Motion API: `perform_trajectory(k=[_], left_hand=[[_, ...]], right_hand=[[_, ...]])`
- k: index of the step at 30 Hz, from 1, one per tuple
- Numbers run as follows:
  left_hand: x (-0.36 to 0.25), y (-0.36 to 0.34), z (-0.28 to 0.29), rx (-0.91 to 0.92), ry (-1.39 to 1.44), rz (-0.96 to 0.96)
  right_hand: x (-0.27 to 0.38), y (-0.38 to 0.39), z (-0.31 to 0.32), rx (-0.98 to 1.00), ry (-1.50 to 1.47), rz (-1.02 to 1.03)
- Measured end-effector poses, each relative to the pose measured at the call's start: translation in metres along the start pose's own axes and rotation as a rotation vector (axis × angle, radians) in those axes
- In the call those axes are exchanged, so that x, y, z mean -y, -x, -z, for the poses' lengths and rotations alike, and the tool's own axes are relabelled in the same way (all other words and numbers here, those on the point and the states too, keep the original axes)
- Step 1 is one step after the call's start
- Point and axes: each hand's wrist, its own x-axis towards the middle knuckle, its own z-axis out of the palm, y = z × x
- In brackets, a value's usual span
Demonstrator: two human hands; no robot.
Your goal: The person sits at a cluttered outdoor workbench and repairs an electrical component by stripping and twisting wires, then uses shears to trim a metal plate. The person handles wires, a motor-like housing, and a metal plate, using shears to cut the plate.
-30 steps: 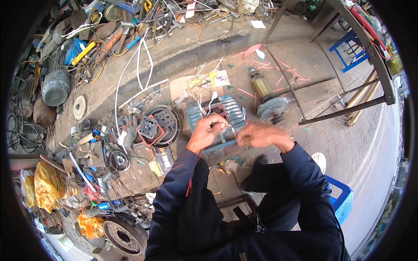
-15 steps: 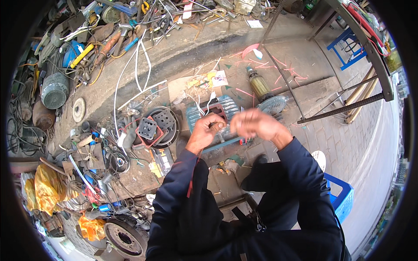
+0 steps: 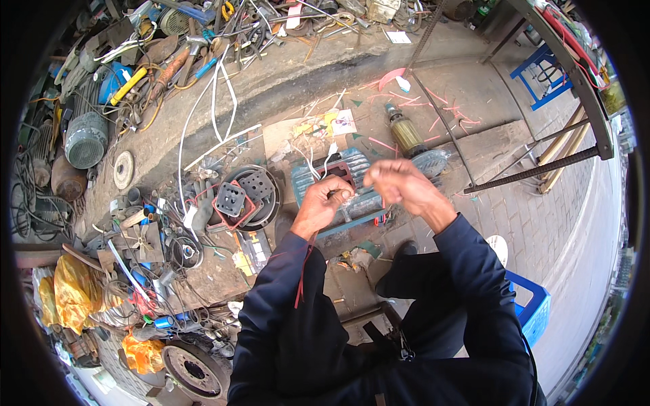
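Note:
My left hand (image 3: 325, 203) pinches a thin wire, with red strands (image 3: 300, 284) hanging down past my sleeve. My right hand (image 3: 399, 186) is raised just right of it, fingers curled; whatever they hold is too small to make out. Both hands are over a ribbed blue-grey motor housing (image 3: 309, 160) with an open reddish terminal box (image 3: 340, 172), from which white leads (image 3: 311, 161) rise. A wound rotor (image 3: 406, 135) lies behind my right hand.
Left are a round pan of metal plates (image 3: 261, 210), piled motors (image 3: 87, 145), tools and yellow bags (image 3: 74, 291). A steel frame (image 3: 535, 174) and blue stool (image 3: 538, 101) stand at right, a blue crate (image 3: 533, 318) lower right. A concrete ledge (image 3: 271, 74) runs behind.
My right hand has lifted up and away from the motor's near edge, its fingers now higher. My left hand stays in about the same place.

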Motion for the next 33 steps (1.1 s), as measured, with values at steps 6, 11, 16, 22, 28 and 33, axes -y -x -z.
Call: perform_trajectory(k=[6,11,16,22,28,33], left_hand=[[0.0,0.001,0.001,0.013,-0.007,-0.056],[0.0,0.001,0.0,0.02,-0.013,-0.022],[-0.002,0.0,0.0,0.027,-0.039,-0.007],[0.0,0.001,-0.001,-0.002,0.012,-0.032],[-0.001,-0.001,0.0,0.005,-0.021,-0.036],[-0.003,0.001,0.0,0.025,-0.064,-0.047]], right_hand=[[-0.015,-0.007,-0.014,-0.348,1.151,0.174],[0.002,0.015,-0.004,0.513,0.632,-0.119],[-0.002,-0.004,0.0,-0.122,-0.025,0.079],[-0.016,-0.002,0.006,0.183,0.816,0.071],[0.001,-0.001,0.0,-0.013,-0.035,-0.011],[-0.004,-0.004,-0.013,-0.338,1.059,0.123]])
